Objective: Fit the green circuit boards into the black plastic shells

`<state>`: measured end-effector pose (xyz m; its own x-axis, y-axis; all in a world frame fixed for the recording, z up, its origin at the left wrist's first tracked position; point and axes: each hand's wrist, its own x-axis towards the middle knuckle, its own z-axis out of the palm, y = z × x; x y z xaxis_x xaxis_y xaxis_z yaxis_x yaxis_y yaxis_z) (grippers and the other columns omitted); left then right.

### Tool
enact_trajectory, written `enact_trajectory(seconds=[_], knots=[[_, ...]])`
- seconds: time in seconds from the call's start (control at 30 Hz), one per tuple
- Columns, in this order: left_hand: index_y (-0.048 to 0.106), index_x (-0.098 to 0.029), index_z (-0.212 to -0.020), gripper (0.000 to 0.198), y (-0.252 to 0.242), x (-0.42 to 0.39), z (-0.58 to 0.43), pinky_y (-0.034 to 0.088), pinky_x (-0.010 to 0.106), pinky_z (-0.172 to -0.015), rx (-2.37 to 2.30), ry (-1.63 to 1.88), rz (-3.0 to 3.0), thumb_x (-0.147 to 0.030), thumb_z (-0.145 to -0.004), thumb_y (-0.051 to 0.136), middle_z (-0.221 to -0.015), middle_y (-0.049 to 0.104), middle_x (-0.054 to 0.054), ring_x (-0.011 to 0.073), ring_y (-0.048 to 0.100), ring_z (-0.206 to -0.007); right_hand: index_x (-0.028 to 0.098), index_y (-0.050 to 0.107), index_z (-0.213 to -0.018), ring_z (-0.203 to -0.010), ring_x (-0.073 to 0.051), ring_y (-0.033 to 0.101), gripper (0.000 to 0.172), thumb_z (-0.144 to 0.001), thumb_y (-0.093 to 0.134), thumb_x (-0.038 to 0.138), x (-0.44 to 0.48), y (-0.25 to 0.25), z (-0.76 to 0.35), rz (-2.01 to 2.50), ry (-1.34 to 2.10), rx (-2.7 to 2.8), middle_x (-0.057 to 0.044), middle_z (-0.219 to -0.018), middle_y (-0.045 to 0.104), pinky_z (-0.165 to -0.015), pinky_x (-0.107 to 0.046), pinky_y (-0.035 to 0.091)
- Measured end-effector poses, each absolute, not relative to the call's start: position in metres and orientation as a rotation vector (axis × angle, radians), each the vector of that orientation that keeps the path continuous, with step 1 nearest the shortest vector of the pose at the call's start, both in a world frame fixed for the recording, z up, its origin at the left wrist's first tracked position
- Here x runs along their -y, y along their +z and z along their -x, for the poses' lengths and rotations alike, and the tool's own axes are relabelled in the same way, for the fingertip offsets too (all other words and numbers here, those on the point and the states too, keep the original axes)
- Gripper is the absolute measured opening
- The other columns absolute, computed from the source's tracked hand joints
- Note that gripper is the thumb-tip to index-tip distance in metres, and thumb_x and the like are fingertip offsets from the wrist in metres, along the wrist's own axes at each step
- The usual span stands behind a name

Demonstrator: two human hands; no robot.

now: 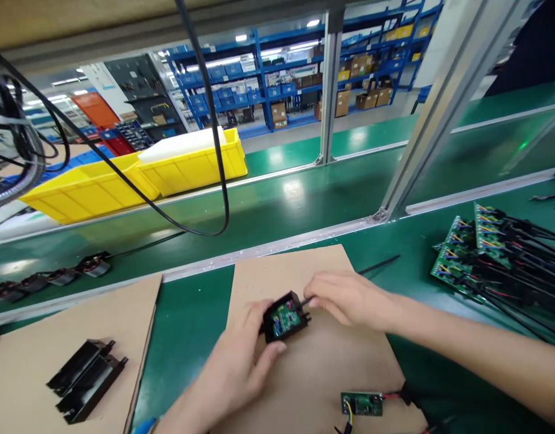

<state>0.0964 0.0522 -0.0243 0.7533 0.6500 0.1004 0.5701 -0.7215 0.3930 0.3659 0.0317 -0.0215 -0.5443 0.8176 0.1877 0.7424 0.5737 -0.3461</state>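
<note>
Left hand [241, 361] is gripping a black case [287, 296] holding a green circuit board [284, 318]; right hand [350, 298] is pinching its wire [308, 299]; board printing illegible.

Two cardboard sheets lie side by side on the table [191, 313]: the left sheet [33, 337] bears two housing shells [87, 380], the right sheet [323, 367] a loose circuit board [361, 403] at its near edge. Over the right sheet's middle, the left hand [241, 355] and right hand [345, 298] hold a housing [285, 317]. A pile of wired boards [476, 253] lies to the right, and bins [123, 181] stand behind.
</note>
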Motion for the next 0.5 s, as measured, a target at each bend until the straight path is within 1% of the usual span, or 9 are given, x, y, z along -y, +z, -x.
enact_trajectory(seconds=[0.07, 0.13, 0.2, 0.27, 0.33, 0.4, 0.43, 0.47, 0.5], knots=[[0.033, -0.017, -0.138, 0.047, -0.007, -0.094, -0.096, 0.051, 0.039, -0.093, -1.105, 0.277, -2.692, -0.031, -0.095, 0.045, -0.133, 0.051, 0.014, 0.0251, 0.058, -0.114, 0.018, 0.06, -0.105, -0.09, -0.017, 0.057, 0.017, -0.091, 0.05, 0.015, -0.071, -0.008, -0.383, 1.391, 0.195, 2.531, -0.005, -0.101, 0.064, -0.079, -0.027, 0.043], [0.035, -0.012, -0.138, 0.047, 0.006, -0.146, -0.099, 0.047, 0.044, -0.096, -1.257, 0.27, -2.732, -0.029, -0.094, 0.042, -0.136, 0.048, 0.019, 0.0305, 0.055, -0.119, 0.016, 0.062, -0.104, -0.093, -0.02, 0.057, 0.022, -0.088, 0.049, 0.009, -0.112, 0.005, -0.406, 1.537, 0.097, 2.466, -0.008, -0.102, 0.064, -0.081, -0.031, 0.041], [0.036, -0.01, -0.139, 0.049, 0.011, -0.192, -0.103, 0.042, 0.051, -0.101, -1.358, 0.262, -2.747, -0.026, -0.093, 0.042, -0.142, 0.043, 0.022, 0.0355, 0.049, -0.126, 0.012, 0.064, -0.102, -0.1, -0.026, 0.055, 0.024, -0.087, 0.046, 0.006, -0.144, 0.017, -0.431, 1.71, -0.017, 2.357, -0.014, -0.103, 0.063, -0.085, -0.037, 0.039], [0.033, -0.01, -0.142, 0.054, 0.006, -0.218, -0.107, 0.036, 0.056, -0.103, -1.417, 0.243, -2.752, -0.026, -0.092, 0.045, -0.147, 0.039, 0.024, 0.0388, 0.043, -0.132, 0.006, 0.062, -0.108, -0.109, -0.034, 0.049, 0.028, -0.086, 0.044, 0.004, -0.159, 0.023, -0.449, 1.868, -0.136, 2.224, -0.023, -0.11, 0.059, -0.088, -0.047, 0.036], [0.032, -0.011, -0.144, 0.058, -0.005, -0.216, -0.104, 0.032, 0.058, -0.105, -1.407, 0.211, -2.767, -0.029, -0.091, 0.049, -0.149, 0.037, 0.024, 0.0384, 0.038, -0.136, 0.003, 0.059, -0.115, -0.116, -0.041, 0.042, 0.034, -0.084, 0.047, 0.006, -0.151, 0.021, -0.456, 1.953, -0.208, 2.141, -0.028, -0.119, 0.054, -0.088, -0.055, 0.034], [0.033, -0.013, -0.144, 0.059, -0.015, -0.189, -0.086, 0.029, 0.054, -0.108, -1.364, 0.171, -2.787, -0.032, -0.091, 0.05, -0.151, 0.035, 0.021, 0.0344, 0.035, -0.139, 0.008, 0.058, -0.12, -0.118, -0.041, 0.04, 0.037, -0.084, 0.052, 0.012, -0.12, 0.008, -0.449, 1.919, -0.184, 2.179, -0.026, -0.124, 0.052, -0.089, -0.056, 0.036], [0.034, -0.015, -0.145, 0.058, -0.017, -0.17, -0.071, 0.029, 0.052, -0.109, -1.354, 0.148, -2.792, -0.033, -0.092, 0.05, -0.153, 0.034, 0.019, 0.032, 0.034, -0.139, 0.013, 0.06, -0.12, -0.117, -0.038, 0.042, 0.036, -0.084, 0.055, 0.017, -0.097, -0.003, -0.443, 1.854, -0.133, 2.236, -0.021, -0.123, 0.054, -0.089, -0.053, 0.039], [0.034, -0.018, -0.145, 0.059, -0.018, -0.15, -0.051, 0.028, 0.051, -0.11, -1.36, 0.119, -2.792, -0.034, -0.091, 0.051, -0.154, 0.033, 0.016, 0.0304, 0.034, -0.139, 0.018, 0.061, -0.119, -0.115, -0.034, 0.046, 0.034, -0.085, 0.057, 0.023, -0.071, -0.015, -0.436, 1.731, -0.048, 2.329, -0.016, -0.121, 0.057, -0.091, -0.049, 0.041], [0.033, -0.021, -0.146, 0.061, -0.016, -0.13, -0.028, 0.028, 0.05, -0.11, -1.387, 0.092, -2.778, -0.035, -0.09, 0.053, -0.155, 0.031, 0.014, 0.0295, 0.033, -0.14, 0.022, 0.061, -0.121, -0.114, -0.032, 0.048, 0.036, -0.087, 0.058, 0.03, -0.043, -0.029, -0.429, 1.52, 0.092, 2.406, -0.014, -0.12, 0.058, -0.092, -0.048, 0.042]])
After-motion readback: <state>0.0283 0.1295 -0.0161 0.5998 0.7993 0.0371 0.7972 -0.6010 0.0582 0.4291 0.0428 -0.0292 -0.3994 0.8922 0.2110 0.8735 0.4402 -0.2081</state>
